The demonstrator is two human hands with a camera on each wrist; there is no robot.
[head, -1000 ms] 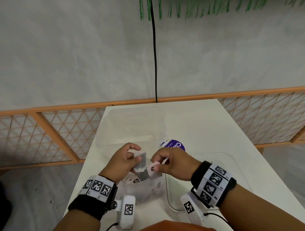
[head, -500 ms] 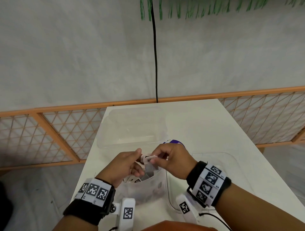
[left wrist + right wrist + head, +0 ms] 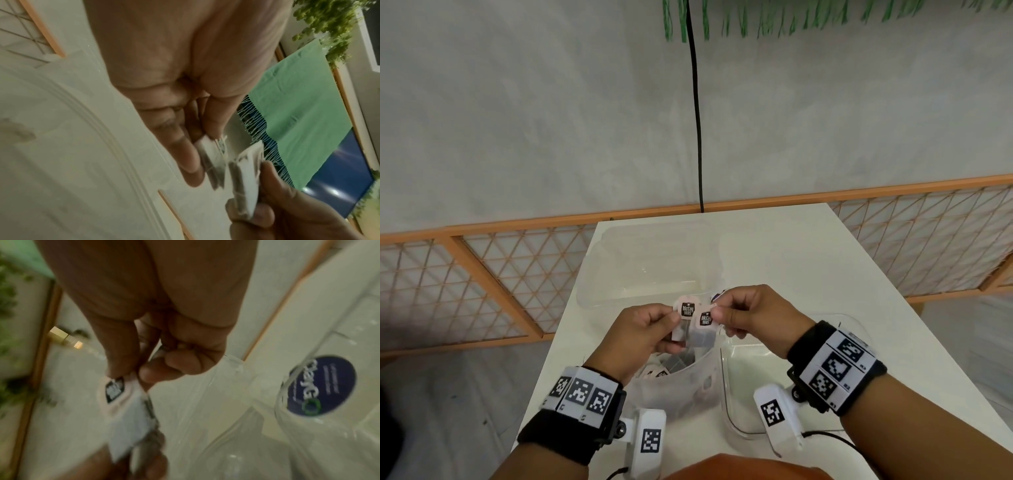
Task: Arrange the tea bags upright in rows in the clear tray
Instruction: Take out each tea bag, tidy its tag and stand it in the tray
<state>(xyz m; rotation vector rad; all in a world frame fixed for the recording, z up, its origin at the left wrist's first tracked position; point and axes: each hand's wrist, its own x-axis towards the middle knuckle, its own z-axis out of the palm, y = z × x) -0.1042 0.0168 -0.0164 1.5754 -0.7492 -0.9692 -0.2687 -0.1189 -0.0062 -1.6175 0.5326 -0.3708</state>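
Two tea bags up between my hands in the head view: my left hand [image 3: 643,329] pinches the left tea bag [image 3: 683,320], my right hand [image 3: 751,313] pinches the tag of the right tea bag [image 3: 703,330], both raised above the open plastic bag [image 3: 681,380] with more bags inside. A clear tray [image 3: 729,383] sits on the white table [image 3: 808,260] under my right wrist, a clear container [image 3: 640,263] farther back. Left wrist view: thumb and fingers [image 3: 185,154] curled tight on one bag, the other bag just beside it, edge-on. Right wrist view, blurred: thumb and forefinger closed on the pink tag [image 3: 117,391]; round blue label [image 3: 320,386] off to the right.
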